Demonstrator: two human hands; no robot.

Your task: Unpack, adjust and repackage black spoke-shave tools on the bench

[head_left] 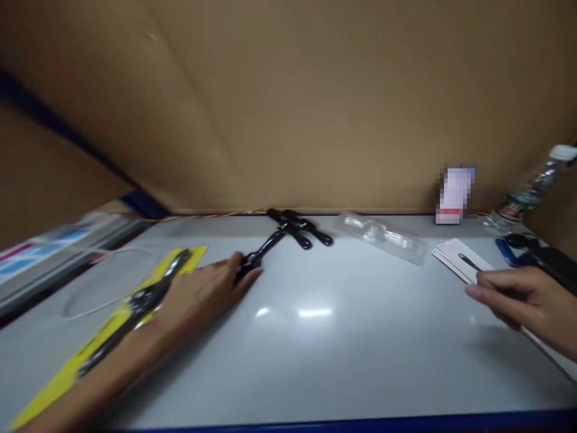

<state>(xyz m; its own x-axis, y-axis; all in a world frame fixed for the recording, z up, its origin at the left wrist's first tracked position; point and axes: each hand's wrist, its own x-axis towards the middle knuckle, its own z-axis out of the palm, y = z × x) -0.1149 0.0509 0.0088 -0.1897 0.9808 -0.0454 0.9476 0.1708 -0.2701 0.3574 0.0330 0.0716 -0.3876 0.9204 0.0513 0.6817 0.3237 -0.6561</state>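
- We are reaching forward with our left hand (205, 294) and pinching the near end of a black tool (264, 249) between thumb and fingers, as far as the blur shows; the palm is facing down, low over the table (315, 361).
- The black tool is lying on the table's middle, slanting away from our fingers toward the back; its far end is meeting two more black tools (302, 231) that are lying crossed near the back edge.
- We are holding our right hand (523, 297) at the right side, fingers loosely bent and lying side by side, pointing left; we are seeing nothing between them, and we cannot tell whether they are touching the surface.
- Just beyond those fingertips, white cards (455, 255) are lying flat, with a small dark piece (469, 262) resting on them.
- Beside our left forearm, a yellow card pack (103, 331) is lying aslant with a black tool (144, 297) fixed to it; a thin white cord (97, 310) is looping near it.
- A clear plastic shell (383, 237) is lying between the crossed tools and the white cards.
- A water bottle (527, 195) is leaning in the far right corner; dark items (536, 252) are lying below it.
- A cardboard wall (288, 108) is standing behind everything.
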